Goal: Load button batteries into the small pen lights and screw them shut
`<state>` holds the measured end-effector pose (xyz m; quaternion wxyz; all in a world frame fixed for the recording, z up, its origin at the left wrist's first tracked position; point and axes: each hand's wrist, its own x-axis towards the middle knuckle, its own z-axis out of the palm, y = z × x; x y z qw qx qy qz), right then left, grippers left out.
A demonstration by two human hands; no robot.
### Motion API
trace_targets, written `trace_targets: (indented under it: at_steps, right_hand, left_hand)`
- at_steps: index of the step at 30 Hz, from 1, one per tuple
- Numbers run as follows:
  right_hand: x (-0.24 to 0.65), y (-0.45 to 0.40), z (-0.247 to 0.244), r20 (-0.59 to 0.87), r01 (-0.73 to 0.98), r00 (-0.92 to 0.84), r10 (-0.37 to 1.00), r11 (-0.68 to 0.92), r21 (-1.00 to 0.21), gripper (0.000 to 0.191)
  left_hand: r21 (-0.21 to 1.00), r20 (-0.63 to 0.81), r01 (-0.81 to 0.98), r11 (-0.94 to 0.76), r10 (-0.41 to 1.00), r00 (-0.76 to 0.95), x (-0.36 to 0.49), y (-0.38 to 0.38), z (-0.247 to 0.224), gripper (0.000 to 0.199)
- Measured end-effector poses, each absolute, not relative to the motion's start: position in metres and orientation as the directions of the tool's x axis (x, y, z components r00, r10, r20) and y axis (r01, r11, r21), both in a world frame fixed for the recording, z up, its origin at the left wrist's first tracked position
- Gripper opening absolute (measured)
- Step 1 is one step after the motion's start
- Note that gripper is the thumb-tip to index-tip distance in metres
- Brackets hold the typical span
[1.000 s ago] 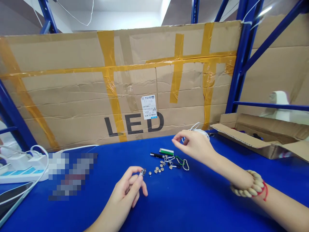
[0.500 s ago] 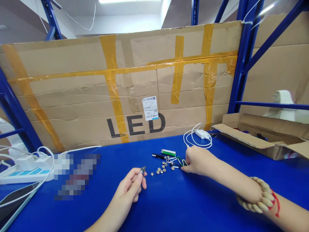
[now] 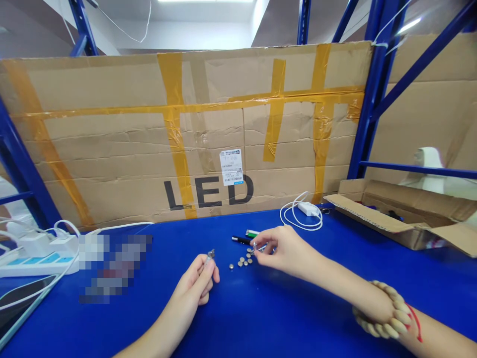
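My left hand (image 3: pixel 199 279) pinches a small silvery metal piece (image 3: pixel 211 253) between thumb and fingertips, above the blue tabletop; its exact kind is too small to tell. To the right, my right hand (image 3: pixel 283 248) is closed at the fingertips on a small shiny silvery piece (image 3: pixel 255 246), also too small to name. Between the hands lie several small round silver discs (image 3: pixel 240 263), like button cells. Just behind them are a black pen-shaped stick (image 3: pixel 241 240) and a green and silver stick (image 3: pixel 252 232), the latter partly covered by my right hand.
A coiled white cable with a white block (image 3: pixel 308 209) lies behind my right hand. An open cardboard box (image 3: pixel 406 231) stands at the right. On the left are a power strip (image 3: pixel 44 266) with plugs and a phone-like device (image 3: pixel 28 303). Tall cardboard (image 3: pixel 130 164) closes off the back.
My right hand has moved left from the right side of the small items and now covers part of them, with a silvery piece at its fingertips. The left hand has shifted slightly left in view.
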<state>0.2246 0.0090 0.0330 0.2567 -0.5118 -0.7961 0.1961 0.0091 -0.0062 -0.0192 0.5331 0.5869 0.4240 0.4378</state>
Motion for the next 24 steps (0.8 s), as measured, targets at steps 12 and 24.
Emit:
trace_targets:
  at_steps: [12,24]
  right_hand:
    - [0.204,-0.002,0.014,-0.223,0.060,-0.479,0.849,-0.222,-0.973,0.029]
    - [0.196,-0.004,0.001,0.165,0.085,-0.635,0.754,0.281,-0.956,0.018]
  left_hand:
    - [0.998,-0.060,0.047,0.048,0.949,0.308,0.013,-0.015,-0.007,0.050]
    - [0.989,-0.133,0.005,0.148,0.873,0.469,0.013,-0.025,0.003,0.038]
